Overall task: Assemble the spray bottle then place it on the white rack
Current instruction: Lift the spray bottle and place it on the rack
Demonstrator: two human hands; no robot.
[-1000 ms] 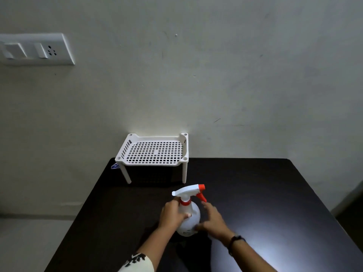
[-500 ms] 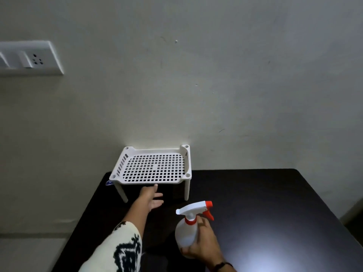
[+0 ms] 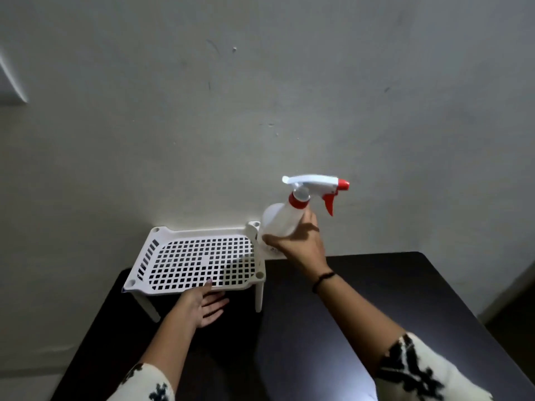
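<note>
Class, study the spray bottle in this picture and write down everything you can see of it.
The spray bottle looks like translucent white plastic, with a red collar, a white trigger head, a red nozzle tip and a red trigger lever. The head is fitted on, so it appears assembled. It is in the air, tilted, nozzle pointing right, above the right rear corner of the white rack, not resting on it. Only the right hand touches it, gripping the body. No liquid is discernible.

Single head view, looking forward and down, table [image 3: 376,285] close
</note>
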